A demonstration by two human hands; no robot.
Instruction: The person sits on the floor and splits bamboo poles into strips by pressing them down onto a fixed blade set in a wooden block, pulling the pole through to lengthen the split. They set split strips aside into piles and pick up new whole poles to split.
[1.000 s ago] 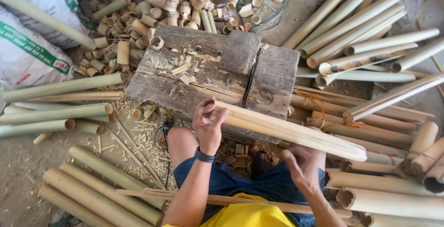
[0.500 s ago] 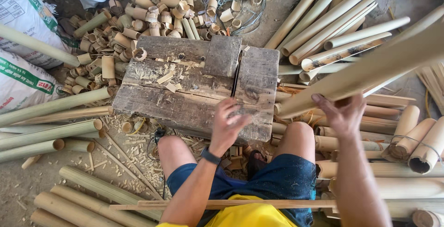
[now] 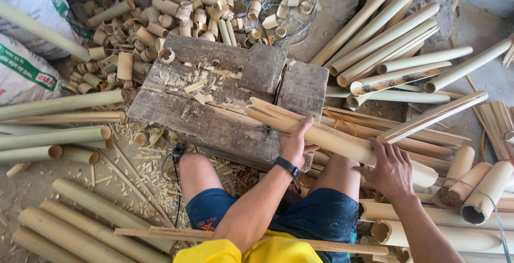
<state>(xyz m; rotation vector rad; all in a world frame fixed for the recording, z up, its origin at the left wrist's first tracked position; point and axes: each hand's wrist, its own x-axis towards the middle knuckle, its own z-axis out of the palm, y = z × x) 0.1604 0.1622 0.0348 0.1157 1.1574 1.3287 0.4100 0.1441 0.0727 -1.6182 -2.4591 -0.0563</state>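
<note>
"Where was the bamboo pole point(image 3: 326, 137) just then?"

"It lay slanted over the near right corner of the wooden block point(image 3: 225, 102). Its split end rested on the block top, and its other end reached out past the person's right knee."

"What did the hands do?"

"The left hand point(image 3: 295, 144) was curled around the pole near the block's edge, with the thumb on top. The right hand point(image 3: 391, 169) lay flat on the pole farther back, fingers spread, pressing more than grabbing."

"Was that a good hold?"

"I think so. Two hands far apart kept the pole from rolling. It looked wise to keep fingers away from the split end, since its edges seemed sharp, though I could not see that well."

"What else was close?"

"Short bamboo offcuts point(image 3: 176, 11) were piled past the far edge of the block."
</note>
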